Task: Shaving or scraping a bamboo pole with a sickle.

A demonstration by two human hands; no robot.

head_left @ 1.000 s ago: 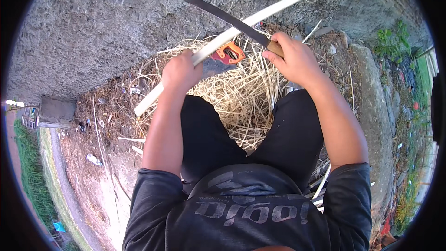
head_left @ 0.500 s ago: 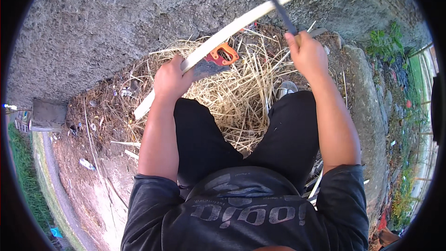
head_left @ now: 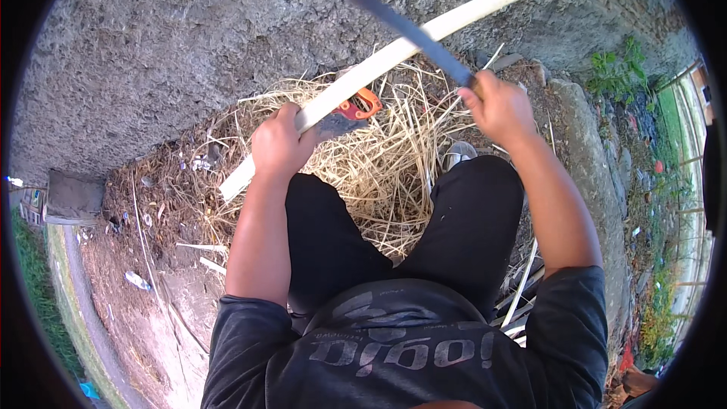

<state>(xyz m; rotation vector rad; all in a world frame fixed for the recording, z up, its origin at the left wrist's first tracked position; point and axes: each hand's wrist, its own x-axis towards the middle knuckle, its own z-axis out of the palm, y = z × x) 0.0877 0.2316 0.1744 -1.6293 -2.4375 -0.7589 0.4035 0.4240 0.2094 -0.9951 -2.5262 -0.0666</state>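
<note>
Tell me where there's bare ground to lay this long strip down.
Bare grey ground lies beyond the straw pile, above the pale strip in the left hand. Dirt left of the legs is fairly free, with scattered litter. Between the knees, straw crowds everything; rocks line the right.

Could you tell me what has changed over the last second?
The right hand swung the long blade up off the pale strip, then back down across it. The left hand kept its grip on the strip; the straw pile and orange-handled saw stayed put.
</note>
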